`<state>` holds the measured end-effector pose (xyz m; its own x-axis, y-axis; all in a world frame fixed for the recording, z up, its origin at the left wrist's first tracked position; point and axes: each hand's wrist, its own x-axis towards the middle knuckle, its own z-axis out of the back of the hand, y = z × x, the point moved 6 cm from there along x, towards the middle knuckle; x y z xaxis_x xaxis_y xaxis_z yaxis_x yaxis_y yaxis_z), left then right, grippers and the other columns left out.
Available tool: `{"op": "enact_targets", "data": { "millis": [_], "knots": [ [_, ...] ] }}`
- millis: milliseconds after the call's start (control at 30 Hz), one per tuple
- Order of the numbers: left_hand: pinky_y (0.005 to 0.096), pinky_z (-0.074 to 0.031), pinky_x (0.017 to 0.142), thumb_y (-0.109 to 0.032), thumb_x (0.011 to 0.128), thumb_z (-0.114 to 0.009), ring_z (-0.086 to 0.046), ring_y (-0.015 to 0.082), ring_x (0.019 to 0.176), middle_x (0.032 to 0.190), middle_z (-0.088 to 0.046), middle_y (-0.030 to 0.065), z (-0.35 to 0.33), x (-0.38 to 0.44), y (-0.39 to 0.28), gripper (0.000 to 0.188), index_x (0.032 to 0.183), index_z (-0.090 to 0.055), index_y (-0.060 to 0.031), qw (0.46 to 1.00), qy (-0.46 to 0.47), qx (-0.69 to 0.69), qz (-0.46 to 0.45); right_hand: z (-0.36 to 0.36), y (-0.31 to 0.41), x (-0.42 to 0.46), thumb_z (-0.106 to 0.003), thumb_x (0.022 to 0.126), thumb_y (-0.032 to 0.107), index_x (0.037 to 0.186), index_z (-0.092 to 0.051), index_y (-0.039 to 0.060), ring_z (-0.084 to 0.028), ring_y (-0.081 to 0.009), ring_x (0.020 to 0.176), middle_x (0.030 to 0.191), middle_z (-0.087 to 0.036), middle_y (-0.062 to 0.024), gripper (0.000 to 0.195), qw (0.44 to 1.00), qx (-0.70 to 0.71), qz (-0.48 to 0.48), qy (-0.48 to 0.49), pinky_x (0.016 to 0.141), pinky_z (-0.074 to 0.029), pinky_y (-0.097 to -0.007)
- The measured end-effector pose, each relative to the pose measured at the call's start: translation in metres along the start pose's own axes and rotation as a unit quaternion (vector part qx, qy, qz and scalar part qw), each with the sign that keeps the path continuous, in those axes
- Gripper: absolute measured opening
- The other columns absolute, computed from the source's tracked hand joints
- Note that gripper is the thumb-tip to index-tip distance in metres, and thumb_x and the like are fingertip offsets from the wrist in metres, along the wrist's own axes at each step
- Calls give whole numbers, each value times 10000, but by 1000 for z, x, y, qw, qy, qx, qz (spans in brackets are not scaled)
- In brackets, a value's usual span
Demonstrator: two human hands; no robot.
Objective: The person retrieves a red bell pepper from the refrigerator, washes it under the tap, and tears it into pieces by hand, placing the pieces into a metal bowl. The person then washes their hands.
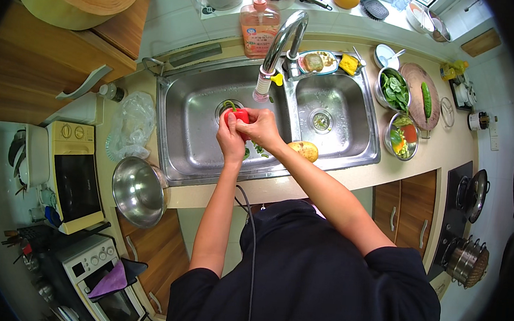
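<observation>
Over the left basin of a steel double sink (pixel 182 132), my left hand (pixel 230 138) and my right hand (pixel 262 127) both hold a red bell pepper (pixel 241 114). Its curved green stem points up and away from me. My right fingers press against its near side, hiding part of it. Just beyond my hands hangs the chrome faucet (pixel 279 40), fitted with a clear and white filter nozzle (pixel 263 85). Green scraps (pixel 258 150) lie in the basin below my wrists. A yellow potato (pixel 304 150) rests by the sink's near rim, beside my right forearm.
To the right stand a steel bowl of green leaves (pixel 394 87), another bowl of cut vegetables (pixel 401 138) and a round board (pixel 410 77) bearing a green cucumber (pixel 426 100). An empty steel bowl (pixel 139 192) and a plastic bag (pixel 134 121) sit left. A soap bottle (pixel 258 29) stands behind.
</observation>
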<state>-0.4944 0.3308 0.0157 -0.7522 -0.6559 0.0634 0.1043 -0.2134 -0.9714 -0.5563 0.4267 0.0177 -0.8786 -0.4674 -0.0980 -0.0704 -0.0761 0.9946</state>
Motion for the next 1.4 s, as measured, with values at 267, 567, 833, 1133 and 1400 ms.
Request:
{"op": "enact_targets", "data": {
  "millis": [267, 567, 833, 1133, 1400],
  "knots": [
    [320, -498, 612, -328, 995, -414, -598, 176, 681, 826, -651, 127, 0, -2, -8, 395, 1101, -556, 25, 1000, 4, -8, 13, 2, 7, -2, -699, 776, 158, 880, -677, -50, -500, -24, 575, 643, -608, 1, 234, 998, -50, 11, -21, 472, -439, -217],
    [317, -482, 770, -344, 1004, -376, -588, 183, 863, 967, -625, 116, 0, -1, 10, 412, 1146, -538, 7, 999, 5, -40, 24, 1, -2, -1, -684, 799, 198, 1007, -667, -36, -613, -80, 729, 793, -686, -84, 314, 996, 73, -38, 35, 649, -518, -260],
    [297, -435, 877, -474, 997, -298, -530, 173, 1008, 1122, -544, 86, -7, 4, 26, 508, 1203, -463, -40, 967, 23, -216, 134, -14, -10, -12, -611, 900, 182, 1269, -487, -58, -596, -136, 965, 1093, -633, -113, 458, 986, 152, -21, 64, 836, -489, -275],
    [307, -422, 902, -437, 1008, -294, -512, 177, 1047, 1151, -529, 96, -5, 2, 31, 496, 1251, -439, -30, 984, 54, -140, 94, -1, -8, -7, -690, 802, 176, 1209, -521, -74, -629, -132, 809, 948, -670, -111, 507, 975, 143, -122, 116, 674, -528, -264],
    [340, -429, 885, -370, 1014, -326, -550, 223, 984, 1093, -581, 142, -7, 3, 13, 440, 1235, -445, -9, 996, 58, -60, 30, 0, -11, -3, -699, 749, 165, 1067, -618, -78, -578, -75, 691, 785, -661, -57, 409, 999, 37, -31, 6, 597, -495, -228]
  ]
}}
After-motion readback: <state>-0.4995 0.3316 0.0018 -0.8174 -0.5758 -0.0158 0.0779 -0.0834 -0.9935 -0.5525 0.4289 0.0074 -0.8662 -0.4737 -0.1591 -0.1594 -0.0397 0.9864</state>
